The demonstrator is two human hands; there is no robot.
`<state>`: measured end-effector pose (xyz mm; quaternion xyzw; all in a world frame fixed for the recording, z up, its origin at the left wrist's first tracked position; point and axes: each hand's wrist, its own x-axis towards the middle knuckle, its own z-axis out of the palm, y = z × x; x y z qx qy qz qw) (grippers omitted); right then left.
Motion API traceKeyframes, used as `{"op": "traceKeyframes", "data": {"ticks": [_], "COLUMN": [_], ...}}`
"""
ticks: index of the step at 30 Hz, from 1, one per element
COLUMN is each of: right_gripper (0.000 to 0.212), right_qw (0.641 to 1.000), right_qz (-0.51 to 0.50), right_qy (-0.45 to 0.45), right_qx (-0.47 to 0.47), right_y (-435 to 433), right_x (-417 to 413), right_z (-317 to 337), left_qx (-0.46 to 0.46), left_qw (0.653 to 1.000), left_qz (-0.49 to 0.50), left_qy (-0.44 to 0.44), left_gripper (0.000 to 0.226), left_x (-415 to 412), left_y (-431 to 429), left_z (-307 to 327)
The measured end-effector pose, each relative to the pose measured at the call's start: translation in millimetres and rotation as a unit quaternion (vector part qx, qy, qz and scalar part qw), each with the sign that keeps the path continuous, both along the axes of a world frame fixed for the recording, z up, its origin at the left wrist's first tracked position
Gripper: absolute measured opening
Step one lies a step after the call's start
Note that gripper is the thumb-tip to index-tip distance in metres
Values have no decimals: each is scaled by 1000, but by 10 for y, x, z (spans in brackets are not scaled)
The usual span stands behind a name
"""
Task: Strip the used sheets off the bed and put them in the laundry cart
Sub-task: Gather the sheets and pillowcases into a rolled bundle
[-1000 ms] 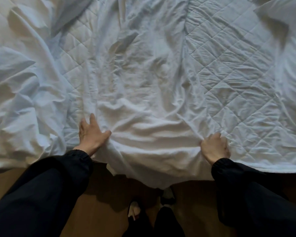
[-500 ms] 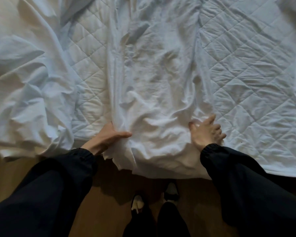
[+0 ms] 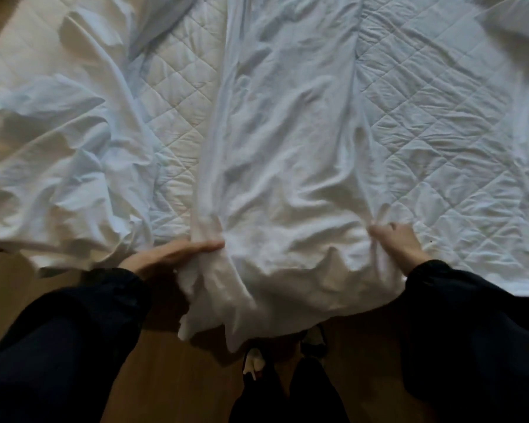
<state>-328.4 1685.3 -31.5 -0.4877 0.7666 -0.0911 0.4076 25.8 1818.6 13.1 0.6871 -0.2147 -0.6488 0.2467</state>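
A loose white sheet (image 3: 287, 154) lies bunched in a long strip down the middle of the bed, its near end hanging over the bed's front edge. My left hand (image 3: 171, 254) grips the gathered left side of that end. My right hand (image 3: 394, 242) grips the right side, fingers curled into the cloth. The quilted mattress pad (image 3: 440, 141) shows bare on both sides of the strip. No laundry cart is in view.
More crumpled white bedding (image 3: 52, 166) is heaped on the bed's left part. A pillow corner (image 3: 513, 22) shows at the top right. Wooden floor (image 3: 171, 377) lies below the bed edge, with my feet (image 3: 254, 361) close to it.
Both hands went from pressing on the sheet to gripping it. The sheet has gathered into a narrower strip and its end hangs lower over the bed edge.
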Motion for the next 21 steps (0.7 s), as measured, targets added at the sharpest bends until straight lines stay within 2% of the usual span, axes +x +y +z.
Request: {"op": "traceKeyframes", "data": {"ticks": [1,3,4,6,8,10,12,14,16,18,20,21], "right_gripper": [36,59,69,79,59,34,34,43,43,42,43,44], "right_qw": [999,998,997,997,998,996,992,992,998,1000,998,997], "right_qz": [4,-3,-2,15,30,31,11,-14,-18,4,33,45], "right_qy": [-22,-47,-66,-78,-61,-27,-17,6,11,-12,-35,-44], "right_qx": [26,46,41,19,-17,-75,-123,-129,-65,12,48,43], "right_y": [72,158,161,149,150,169,157,127,146,248,377,422], "right_x": [-25,-49,-44,-37,-34,-51,-111,-172,-232,-238,-228,-224], "right_z": [-85,-148,-143,-79,74,284,466,452,276,64,-101,-150], "left_qx": [6,-22,-38,-83,-125,-139,-123,-53,25,38,0,-11], "left_qw": [999,988,983,979,980,986,988,997,993,973,967,971], "left_qz": [-32,-126,-144,-123,-65,25,81,43,-64,-130,-103,-74], "left_qy": [-21,-82,-111,-141,-138,-84,-39,-40,-99,-189,-233,-225], "left_gripper": [27,40,39,18,14,36,57,67,41,20,25,40], "left_x": [-10,23,26,-19,-85,-38,155,345,376,339,224,163], "left_y": [59,129,150,187,217,273,332,434,552,608,557,508], "left_z": [-110,-302,-370,-402,-342,-278,-275,-355,-450,-602,-666,-671]}}
